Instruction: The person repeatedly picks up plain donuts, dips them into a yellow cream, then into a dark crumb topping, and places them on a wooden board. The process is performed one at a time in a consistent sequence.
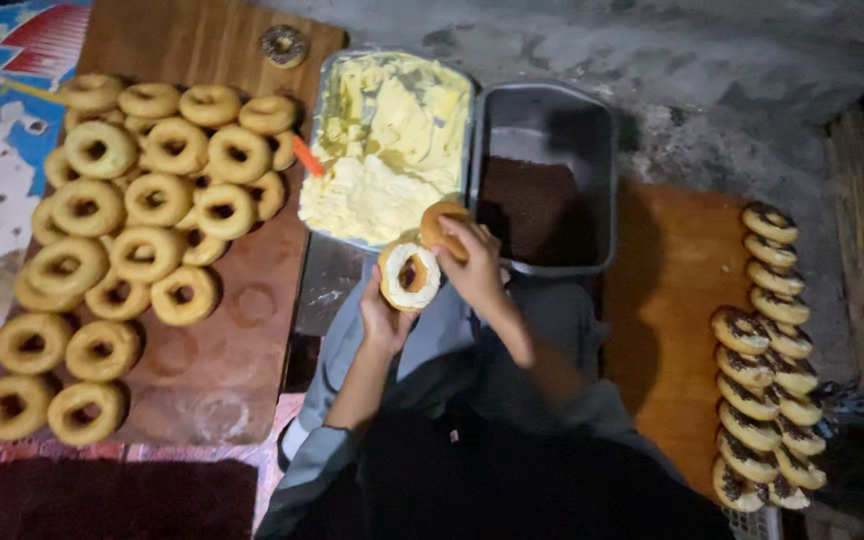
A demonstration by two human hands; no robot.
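The left hand (pixel 384 318) is closed from below around a doughnut half (pixel 409 274), which stands with its cut face toward the camera; this face is covered with pale cream and the hole shows in the middle. The right hand (pixel 474 262) is curled around a second doughnut half (pixel 442 224), browner, and holds it just above and to the right of the first one, the two pieces touching or almost touching; I cannot tell which. Both hands are in the centre of the view, over the person's lap in grey cloth, just in front of two containers. The metal tray of pale yellow cream (pixel 388 140) is directly behind the hands, and a small orange tool (pixel 308 157) sticks out at its left edge. Beside it on the right stands a grey tub (pixel 548 120) with dark brown sprinkles inside. On the left, a wooden board (pixel 222 350) carries many plain doughnuts (pixel 142 200) in a pile and in rows, with one dark-topped doughnut (pixel 283 45) alone at the far end. On the right, another board (pixel 667 290) lies beside a row of finished doughnuts (pixel 767 370) with dark topping, leaning on each other.
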